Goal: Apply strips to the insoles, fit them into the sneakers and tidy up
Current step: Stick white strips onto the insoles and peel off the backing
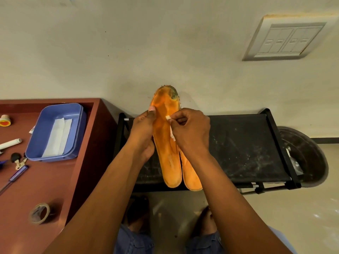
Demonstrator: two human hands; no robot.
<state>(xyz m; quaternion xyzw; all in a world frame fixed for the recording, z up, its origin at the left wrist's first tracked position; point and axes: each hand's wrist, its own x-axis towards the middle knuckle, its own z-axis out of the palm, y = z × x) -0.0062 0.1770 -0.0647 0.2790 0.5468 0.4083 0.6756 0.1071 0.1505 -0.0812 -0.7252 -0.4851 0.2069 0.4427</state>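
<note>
Above a black rack (238,143), the left hand (142,133) grips two orange insoles (167,153) while the right hand (189,131) pinches a pale strip (171,133) against the front one; a blue tray (55,132) sits on the table (55,180) at left.

the left hand (145,129) grips two orange insoles (167,143) held upright together, thumb on the front one's face. the right hand (190,131) pinches a small white strip (171,132) against the front insole's right edge. behind them stands a black rack (247,149), with a dark tub (308,158) at its right. on the red-brown table (45,180) at left sit a blue tray (55,131) holding white strips, a tape roll (39,213), keys (18,160) and a white tube (10,143).
</note>
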